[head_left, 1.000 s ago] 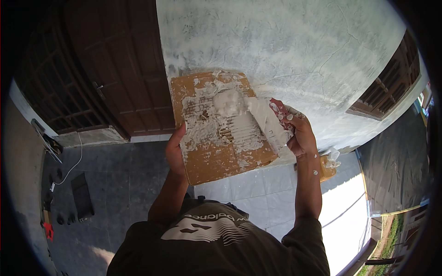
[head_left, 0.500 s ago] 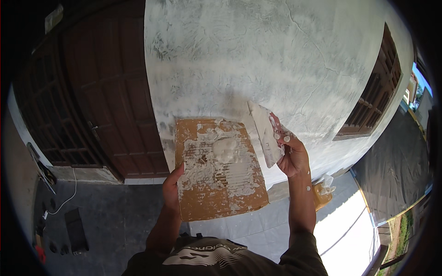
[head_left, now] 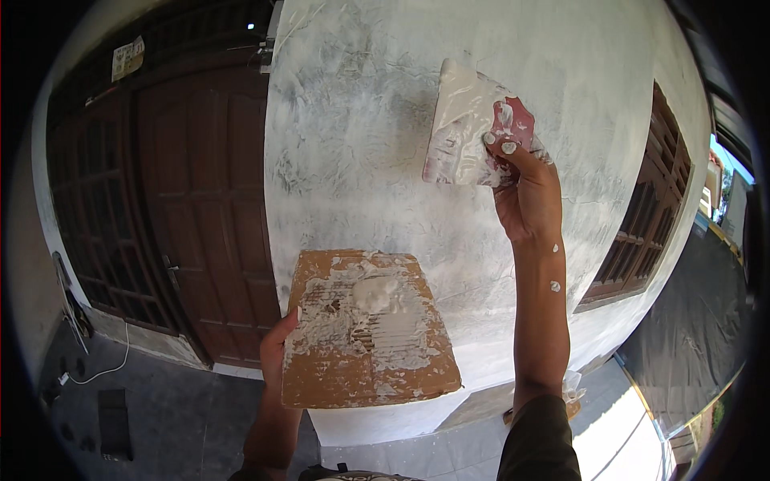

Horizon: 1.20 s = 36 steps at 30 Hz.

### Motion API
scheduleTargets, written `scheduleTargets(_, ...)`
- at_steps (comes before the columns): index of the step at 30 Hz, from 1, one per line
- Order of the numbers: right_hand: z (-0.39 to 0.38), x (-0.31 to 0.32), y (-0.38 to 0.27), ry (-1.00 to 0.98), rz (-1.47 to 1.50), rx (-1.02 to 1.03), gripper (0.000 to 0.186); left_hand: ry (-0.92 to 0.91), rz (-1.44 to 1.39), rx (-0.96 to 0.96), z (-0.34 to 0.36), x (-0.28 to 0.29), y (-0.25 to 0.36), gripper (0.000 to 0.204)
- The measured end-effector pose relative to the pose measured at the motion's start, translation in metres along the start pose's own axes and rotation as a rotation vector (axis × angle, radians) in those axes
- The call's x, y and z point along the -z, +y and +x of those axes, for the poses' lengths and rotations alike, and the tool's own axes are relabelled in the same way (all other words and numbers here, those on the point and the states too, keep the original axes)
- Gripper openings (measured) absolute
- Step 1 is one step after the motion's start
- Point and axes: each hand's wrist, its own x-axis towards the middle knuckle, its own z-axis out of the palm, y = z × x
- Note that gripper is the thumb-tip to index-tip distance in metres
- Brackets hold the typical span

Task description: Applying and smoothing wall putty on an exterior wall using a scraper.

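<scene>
My left hand (head_left: pixel 278 346) grips the left edge of a piece of brown cardboard (head_left: pixel 337 389), thumb on top and the other fingers hidden beneath. White filler paste (head_left: pixel 377 295) is smeared over its middle, with a thicker lump near the far side. Raised in front of the wall, my right hand (head_left: pixel 525 188) is closed on a wide putty knife (head_left: pixel 469 128) with a reddish grip. Wet paste coats its blade, and dabs of paste stick to my thumb and forearm. Whether the blade touches the wall (head_left: pixel 353 160) I cannot tell. The wall is patchy white and grey.
A dark wooden door (head_left: pixel 208 216) stands left of the wall, and a shuttered window (head_left: pixel 642 208) is on the right. A white cable (head_left: pixel 108 370) and a black flat object (head_left: pixel 115 425) lie on the grey floor at left. Dark sheeting (head_left: pixel 682 313) hangs at far right.
My right hand has lifted the putty knife higher up in front of the wall, its coated face now turned into view. The view has tilted up, and the cardboard sits lower in it.
</scene>
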Motion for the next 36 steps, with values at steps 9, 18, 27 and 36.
scheduleTargets(9,0.135,-0.091,0.034,0.062,-1.023,1.009,0.019,-0.066,-0.062,0.101,0.061,-0.019,0.069,0.040)
scheduleTargets(18,0.089,-0.145,0.043,-0.063,-1.418,1.143,0.039,-0.143,-0.092,0.134,-0.020,-0.031,0.105,0.042)
scheduleTargets(27,0.033,-0.138,0.054,-0.145,-1.667,1.172,0.038,-0.316,-0.117,0.173,-0.050,-0.006,0.097,0.042)
scheduleTargets(36,-0.045,-0.128,0.078,-0.406,-1.869,1.163,0.041,-0.410,-0.157,0.194,-0.069,0.001,0.096,0.040)
